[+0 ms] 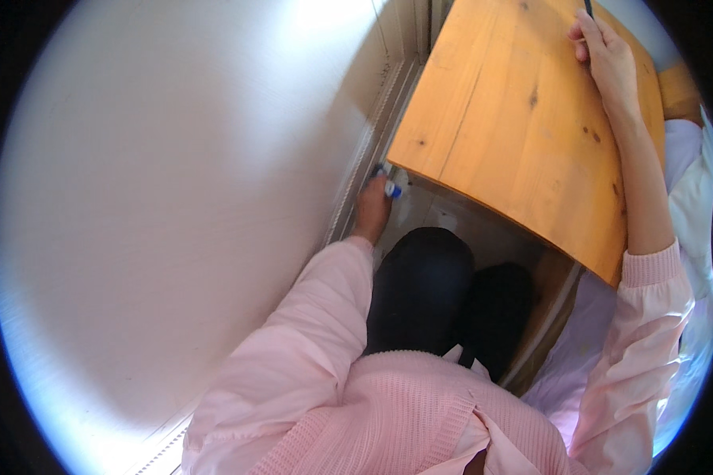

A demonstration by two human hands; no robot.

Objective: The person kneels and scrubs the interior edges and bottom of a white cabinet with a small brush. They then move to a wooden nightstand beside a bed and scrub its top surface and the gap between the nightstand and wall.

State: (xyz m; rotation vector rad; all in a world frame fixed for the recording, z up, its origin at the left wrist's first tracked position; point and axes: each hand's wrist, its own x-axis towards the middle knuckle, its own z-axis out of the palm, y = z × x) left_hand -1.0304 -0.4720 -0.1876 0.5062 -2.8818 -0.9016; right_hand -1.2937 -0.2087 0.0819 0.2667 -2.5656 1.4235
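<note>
Down at the left, between the wall and the wooden table's near corner, my left hand (374, 206) is closed around a small blue-and-white thing (392, 189). Its kind cannot be made out, and my fingers hide part of it. My right hand (608, 67) is over the far right part of the orange-brown wooden tabletop (523, 134), its fingers curled together. A thin black stick-like thing (589, 8) rises from those fingertips and runs out at the upper edge of the view.
A large pale wall (190, 198) fills the left side, with a ridged strip (348, 190) along its foot. My dark-clad knees (424, 285) are close to the table's near edge. Pale lilac cloth (578, 340) lies at the right, beside more light fabric (693, 214).
</note>
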